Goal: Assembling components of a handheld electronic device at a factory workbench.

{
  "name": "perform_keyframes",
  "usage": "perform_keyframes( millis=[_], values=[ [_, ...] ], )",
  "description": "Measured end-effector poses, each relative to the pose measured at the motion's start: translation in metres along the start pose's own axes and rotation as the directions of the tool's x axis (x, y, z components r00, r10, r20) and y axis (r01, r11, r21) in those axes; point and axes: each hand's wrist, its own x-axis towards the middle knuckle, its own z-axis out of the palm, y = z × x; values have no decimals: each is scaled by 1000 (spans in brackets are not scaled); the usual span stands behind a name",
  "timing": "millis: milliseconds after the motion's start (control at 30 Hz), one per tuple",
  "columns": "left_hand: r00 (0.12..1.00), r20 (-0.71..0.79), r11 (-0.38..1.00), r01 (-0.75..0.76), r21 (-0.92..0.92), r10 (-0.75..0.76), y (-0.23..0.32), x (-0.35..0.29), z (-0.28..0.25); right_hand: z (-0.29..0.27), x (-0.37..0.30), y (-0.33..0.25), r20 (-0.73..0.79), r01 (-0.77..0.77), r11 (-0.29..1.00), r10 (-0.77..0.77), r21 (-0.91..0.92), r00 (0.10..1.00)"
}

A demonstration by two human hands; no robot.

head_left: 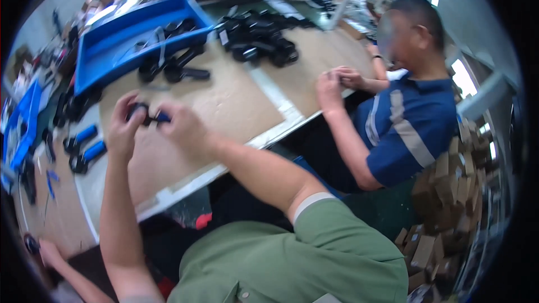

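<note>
Above the tan worktable (pixel 236 106), my left hand (pixel 122 126) is closed round the head of a small black handheld device (pixel 148 116). My right hand (pixel 184 130) pinches its other end, where a bit of blue shows between the fingers. Whether that blue is part of the device or a separate piece I cannot tell. To the left of my hands lie two black round-headed devices with blue handles (pixel 94 150). Just beyond my hands, black round-headed devices (pixel 182 72) rest beside a blue tray (pixel 90 62).
A heap of black devices (pixel 258 33) covers the table's far middle. At the right, a co-worker (pixel 404 106) in a blue shirt handles something small. Another person's hand (pixel 50 253) holds a black part at lower left. Cardboard boxes (pixel 443 213) are stacked on the right.
</note>
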Motion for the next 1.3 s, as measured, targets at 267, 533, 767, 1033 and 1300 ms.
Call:
perform_keyframes(
  millis=[267, 533, 767, 1033, 1300],
  values=[
    [977, -177, 866, 13, -500, -117, -20, 22, 21, -18, 35, -14, 586, -768, 403, 497, 498, 641],
    [971, -205, 956, 57, -288, -120, -22, 20, 4, 10, 24, -5, 539, -737, 366, 511, 569, 670],
    [977, -213, 967, -52, -250, -2, -27, 26, 6, 13, 25, -7, 488, -702, 413, 513, 580, 706],
    [980, -192, 982, -84, -170, 50, -24, 24, 8, 12, 24, -11, 490, -702, 448, 506, 554, 710],
    [985, -168, 991, -53, -125, 32, -18, 25, 8, 15, 20, -5, 421, -639, 543, 482, 545, 769]
  ],
)
